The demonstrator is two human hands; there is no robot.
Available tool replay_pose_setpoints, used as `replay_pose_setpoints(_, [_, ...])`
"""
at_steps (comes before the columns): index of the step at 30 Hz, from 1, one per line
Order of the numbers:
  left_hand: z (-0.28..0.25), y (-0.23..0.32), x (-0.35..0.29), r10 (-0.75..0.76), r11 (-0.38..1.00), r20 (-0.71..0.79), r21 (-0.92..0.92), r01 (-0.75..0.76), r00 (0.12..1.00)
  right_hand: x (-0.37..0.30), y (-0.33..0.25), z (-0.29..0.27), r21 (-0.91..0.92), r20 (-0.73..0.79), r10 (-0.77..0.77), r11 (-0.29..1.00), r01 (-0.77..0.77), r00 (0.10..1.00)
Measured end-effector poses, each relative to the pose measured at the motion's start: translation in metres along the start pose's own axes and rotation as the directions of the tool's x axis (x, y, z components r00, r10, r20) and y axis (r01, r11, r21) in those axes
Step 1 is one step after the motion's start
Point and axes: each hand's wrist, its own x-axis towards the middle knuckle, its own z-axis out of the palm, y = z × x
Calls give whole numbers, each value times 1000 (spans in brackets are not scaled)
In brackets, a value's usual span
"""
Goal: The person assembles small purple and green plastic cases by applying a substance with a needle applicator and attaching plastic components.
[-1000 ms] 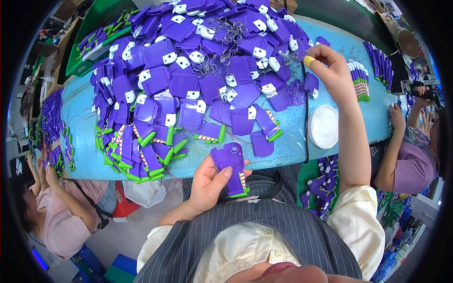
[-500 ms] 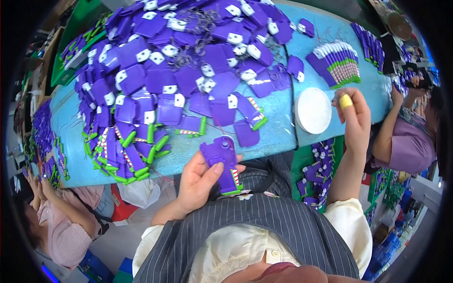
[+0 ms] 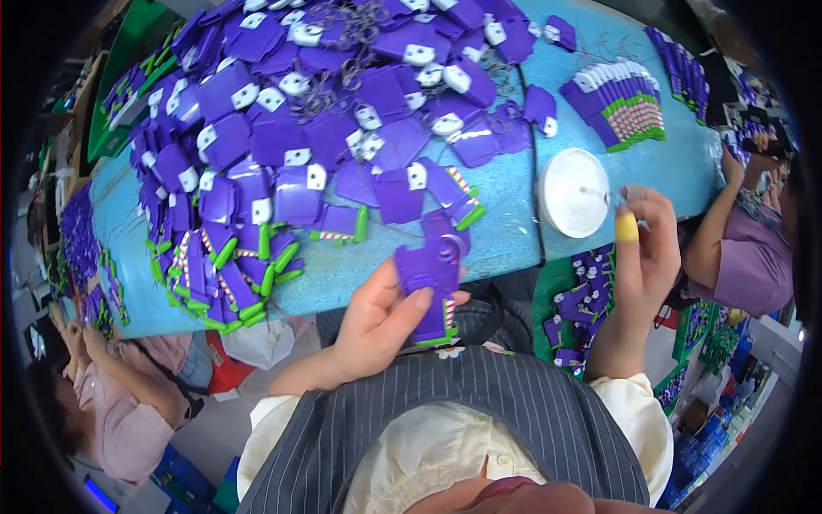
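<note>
Pinching the purple part in the left hand, left of the tub, and curling the right hand just right of it, unclear whether pinching anything, perhaps risking knocking the tub by hovering so close.

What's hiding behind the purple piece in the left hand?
Fingers of the left hand! A bit pokes out past the right edge of the purple piece. The rest is covered, and the piece's back can't be seen.
</note>
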Motion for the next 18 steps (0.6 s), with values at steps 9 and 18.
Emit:
replay_pose_setpoints(9, [14,9,2,18,1000,58,-4,-18,998,-36,-33,55,699,505,-130,642,-316,853])
replay_pose_setpoints(18, [10,2,0,-96,965,195,261,42,976,-49,-16,46,693,660,-112,473,-544,743])
